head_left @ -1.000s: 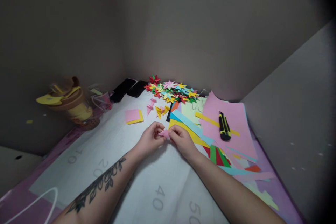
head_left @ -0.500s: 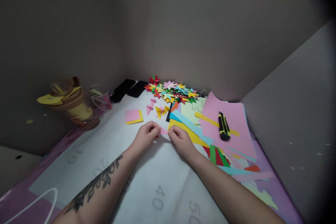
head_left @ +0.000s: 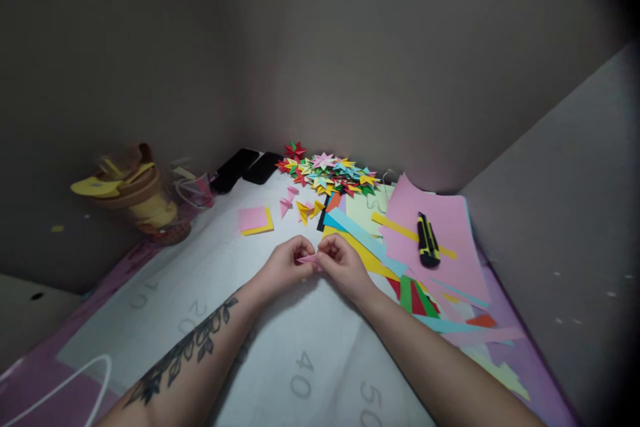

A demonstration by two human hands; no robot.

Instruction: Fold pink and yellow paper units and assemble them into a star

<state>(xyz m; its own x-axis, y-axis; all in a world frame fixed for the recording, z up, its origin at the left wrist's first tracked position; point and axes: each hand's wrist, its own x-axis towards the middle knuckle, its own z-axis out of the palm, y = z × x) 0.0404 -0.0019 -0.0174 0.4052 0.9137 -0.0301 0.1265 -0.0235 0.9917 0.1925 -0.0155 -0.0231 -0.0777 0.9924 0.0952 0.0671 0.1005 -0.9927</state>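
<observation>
Between my fingertips is a small folded piece of pink paper (head_left: 307, 259), partly hidden by the fingers. My left hand (head_left: 287, 261) pinches it from the left, and my right hand (head_left: 344, 265) pinches its right end. The two hands almost touch above the white mat. Just beyond them lie several folded yellow paper pieces (head_left: 303, 212) and folded pink paper pieces (head_left: 285, 204). Left of these rests a stack of square paper sheets (head_left: 253, 219), pink on top with yellow beneath.
Folded paper stars (head_left: 323, 177) are heaped against the wall. To the right, a utility knife (head_left: 427, 240) lies on pink sheets (head_left: 453, 220), near coloured paper strips (head_left: 417, 297). Two black phone-like slabs (head_left: 263, 168) and a brown pot (head_left: 150, 203) stand at the back left.
My hands have drawn together, and the pink paper now shows as a narrow folded shape tilted between the fingertips. Things on the table have stayed put.
</observation>
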